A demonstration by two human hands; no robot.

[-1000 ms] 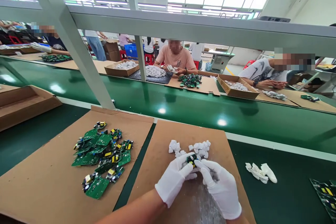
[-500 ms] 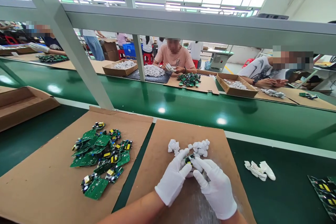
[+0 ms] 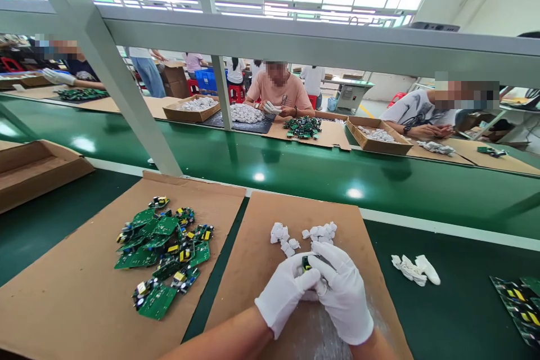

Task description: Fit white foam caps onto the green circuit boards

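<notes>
Both of my hands wear white gloves and meet over the cardboard sheet [image 3: 236, 270]. A small green circuit board [image 3: 306, 263] with a yellow part shows between them, mostly covered by the fingers. My left hand [image 3: 283, 291] pinches it from the left. My right hand [image 3: 346, 296] is closed round its right side, with something white under the fingers. Just beyond the hands lie small white pieces in two loose groups, one at the left [image 3: 279, 233] and one at the right [image 3: 323, 232].
Green circuit boards [image 3: 164, 233] are heaped on cardboard at the left. An open cardboard box [image 3: 42, 174] stands far left. Crumpled white gloves [image 3: 415, 270] and more boards [image 3: 517, 304] lie right. Across the green belt [image 3: 261, 169], a person [image 3: 279, 90] works between others.
My right hand has moved closer to my left, and its fingers have closed more round the board. More white pieces now show beyond my left hand.
</notes>
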